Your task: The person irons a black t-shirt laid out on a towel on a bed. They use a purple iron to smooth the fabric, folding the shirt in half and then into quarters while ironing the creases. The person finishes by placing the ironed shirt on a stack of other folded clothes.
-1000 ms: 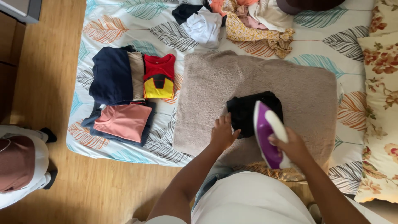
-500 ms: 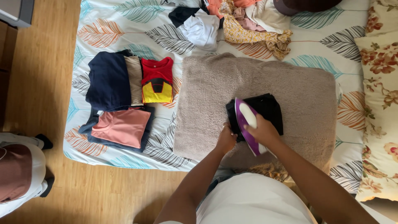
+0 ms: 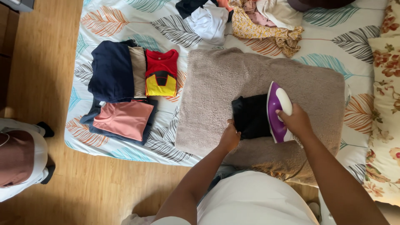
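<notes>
Purple iron (image 3: pixel 278 111) | right hand (image 3: pixel 296 121) | shifted to black cloth's (image 3: pixel 250 116) right edge

Single view — head-worn camera, looking almost straight down from above the person's own torso. Near field: both forearms enter from the bottom edge, left hand (image 3: pixel 230 137) and right hand (image 3: pixel 295 121) just below centre. Middle field: beige blanket (image 3: pixel 216 83) spread on the leaf-patterned sheet (image 3: pixel 108 21). Far field — a heap of loose clothes (image 3: pixel 250 16) at the top edge. Left margin: wooden floor (image 3: pixel 41 62). Right margin: floral pillows (image 3: pixel 385 83). No second view to compare.
</notes>
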